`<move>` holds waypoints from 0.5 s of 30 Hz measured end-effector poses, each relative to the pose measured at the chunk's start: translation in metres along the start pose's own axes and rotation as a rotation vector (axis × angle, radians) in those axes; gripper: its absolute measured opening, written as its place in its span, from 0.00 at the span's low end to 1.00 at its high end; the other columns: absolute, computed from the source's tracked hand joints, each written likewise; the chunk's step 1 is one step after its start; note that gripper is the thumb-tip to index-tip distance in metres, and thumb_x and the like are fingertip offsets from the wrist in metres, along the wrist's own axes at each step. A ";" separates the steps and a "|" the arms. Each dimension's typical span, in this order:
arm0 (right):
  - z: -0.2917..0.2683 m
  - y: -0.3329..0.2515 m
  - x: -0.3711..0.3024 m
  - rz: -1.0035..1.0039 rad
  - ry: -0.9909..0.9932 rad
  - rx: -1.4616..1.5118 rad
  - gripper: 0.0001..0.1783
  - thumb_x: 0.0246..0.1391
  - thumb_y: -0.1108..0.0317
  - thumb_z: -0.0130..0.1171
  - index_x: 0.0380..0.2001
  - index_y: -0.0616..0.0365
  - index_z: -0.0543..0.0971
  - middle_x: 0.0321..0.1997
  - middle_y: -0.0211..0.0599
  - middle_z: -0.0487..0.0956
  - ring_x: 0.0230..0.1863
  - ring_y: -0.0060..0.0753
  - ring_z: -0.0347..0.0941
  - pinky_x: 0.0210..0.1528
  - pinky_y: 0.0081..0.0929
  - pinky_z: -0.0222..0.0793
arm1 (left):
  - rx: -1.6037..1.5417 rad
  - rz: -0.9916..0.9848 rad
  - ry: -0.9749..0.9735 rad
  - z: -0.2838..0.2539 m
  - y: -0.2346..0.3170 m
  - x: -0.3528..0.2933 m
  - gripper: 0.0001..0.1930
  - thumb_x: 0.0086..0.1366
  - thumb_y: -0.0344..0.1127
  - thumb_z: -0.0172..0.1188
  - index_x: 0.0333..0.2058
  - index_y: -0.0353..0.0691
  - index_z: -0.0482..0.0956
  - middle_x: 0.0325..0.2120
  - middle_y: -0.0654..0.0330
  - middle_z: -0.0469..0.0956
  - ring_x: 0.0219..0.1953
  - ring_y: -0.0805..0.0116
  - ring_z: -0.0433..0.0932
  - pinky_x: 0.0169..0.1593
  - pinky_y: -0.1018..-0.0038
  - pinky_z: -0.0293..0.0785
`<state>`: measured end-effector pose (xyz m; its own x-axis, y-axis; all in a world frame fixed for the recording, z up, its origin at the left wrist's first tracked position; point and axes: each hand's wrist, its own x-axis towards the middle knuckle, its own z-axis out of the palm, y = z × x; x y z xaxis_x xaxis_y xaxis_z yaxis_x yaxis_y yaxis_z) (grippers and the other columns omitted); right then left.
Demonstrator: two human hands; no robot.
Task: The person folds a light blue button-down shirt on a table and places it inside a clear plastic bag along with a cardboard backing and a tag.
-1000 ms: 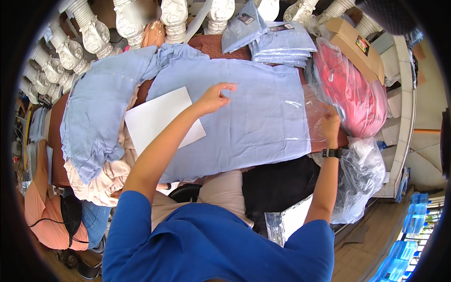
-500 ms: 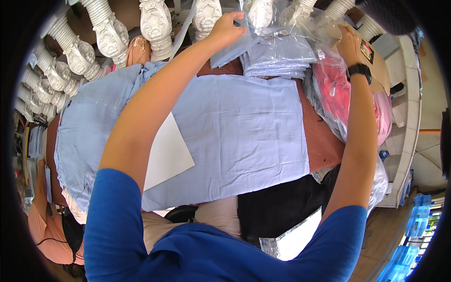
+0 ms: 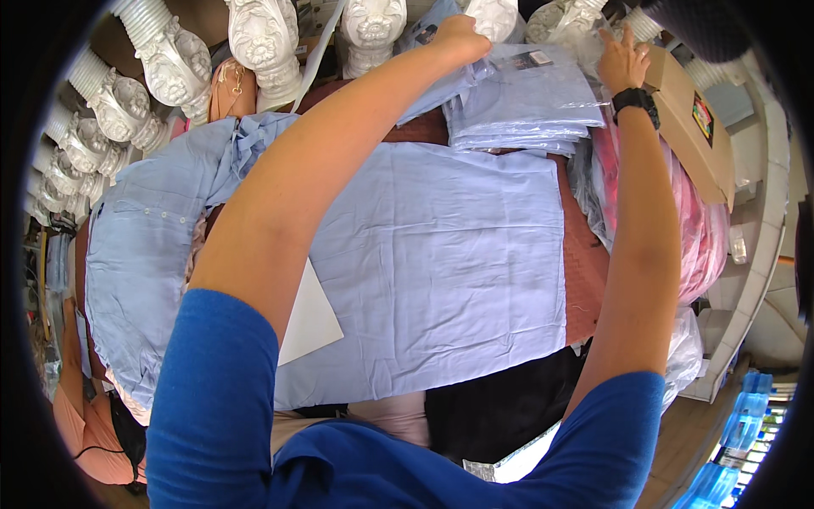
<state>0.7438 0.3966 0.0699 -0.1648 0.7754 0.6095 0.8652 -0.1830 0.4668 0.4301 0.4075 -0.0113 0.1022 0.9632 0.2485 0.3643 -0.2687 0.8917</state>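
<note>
My left hand [image 3: 462, 41] is closed at the far edge of the table, gripping a blue garment in clear plastic [image 3: 449, 89]; its fingertips are partly hidden. Beside it lies a stack of folded light-blue garments in clear bags [image 3: 526, 93]. Right of that stack, my right hand [image 3: 626, 61] is raised with fingers apart, next to crumpled clear plastic [image 3: 585, 51]. A light-blue shirt [image 3: 449, 254] is spread flat in front of me, its sleeve and buttoned part [image 3: 153, 229] lying to the left. A white card [image 3: 309, 322] rests on the shirt, partly behind my left arm.
White carved balusters [image 3: 263, 51] line the far side. A cardboard box [image 3: 691, 127] and bagged pink-red items [image 3: 691, 220] stand at the right. Black cloth [image 3: 500, 399] hangs at the near edge. Another person's peach-coloured clothing [image 3: 93, 433] shows at lower left.
My left hand has moved right, over the bagged stack's left end. My right hand has come off the cardboard box and its fingers are spread. The view has shifted slightly.
</note>
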 end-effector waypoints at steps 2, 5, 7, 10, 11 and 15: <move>-0.003 -0.049 -0.009 -0.046 0.156 -0.056 0.24 0.61 0.62 0.50 0.61 0.35 0.74 0.70 0.36 0.66 0.65 0.61 0.64 0.64 0.62 0.60 | -0.092 -0.070 0.011 -0.007 -0.017 0.003 0.34 0.52 0.34 0.67 0.59 0.30 0.73 0.54 0.46 0.78 0.55 0.55 0.78 0.56 0.68 0.74; -0.032 -0.142 -0.055 -0.019 0.120 0.026 0.23 0.63 0.55 0.51 0.61 0.34 0.74 0.70 0.36 0.66 0.65 0.64 0.62 0.65 0.68 0.54 | -0.191 -0.098 -0.008 -0.020 -0.033 -0.003 0.31 0.54 0.33 0.67 0.58 0.31 0.73 0.53 0.48 0.78 0.53 0.57 0.79 0.53 0.68 0.75; -0.038 -0.155 -0.075 0.064 -0.174 0.188 0.22 0.64 0.53 0.50 0.60 0.37 0.75 0.67 0.38 0.69 0.66 0.66 0.60 0.65 0.73 0.50 | -0.221 -0.052 -0.031 -0.023 -0.032 -0.012 0.30 0.56 0.33 0.66 0.58 0.31 0.74 0.53 0.49 0.78 0.52 0.58 0.79 0.52 0.68 0.75; -0.026 -0.154 -0.091 0.084 -0.314 0.323 0.24 0.64 0.48 0.51 0.60 0.38 0.75 0.66 0.40 0.70 0.67 0.66 0.59 0.66 0.74 0.48 | -0.233 0.020 -0.043 -0.037 -0.027 -0.026 0.28 0.57 0.33 0.66 0.57 0.32 0.74 0.53 0.50 0.78 0.50 0.60 0.79 0.51 0.68 0.75; -0.023 -0.151 -0.092 0.069 -0.313 0.357 0.25 0.63 0.47 0.51 0.61 0.37 0.74 0.66 0.40 0.70 0.67 0.66 0.59 0.66 0.73 0.48 | -0.231 0.047 -0.047 -0.045 -0.025 -0.034 0.27 0.58 0.33 0.66 0.57 0.32 0.74 0.53 0.51 0.78 0.49 0.60 0.79 0.51 0.69 0.76; -0.025 -0.146 -0.101 0.055 0.041 0.409 0.25 0.62 0.49 0.55 0.60 0.38 0.74 0.63 0.44 0.70 0.64 0.65 0.62 0.65 0.67 0.52 | -0.211 0.179 -0.046 -0.100 -0.020 -0.085 0.25 0.60 0.32 0.65 0.56 0.33 0.74 0.53 0.52 0.78 0.47 0.63 0.80 0.49 0.69 0.76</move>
<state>0.6223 0.3301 -0.0439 -0.1245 0.7447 0.6557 0.9888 0.0381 0.1444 0.3212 0.3309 -0.0128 0.1909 0.8980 0.3964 0.1365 -0.4242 0.8952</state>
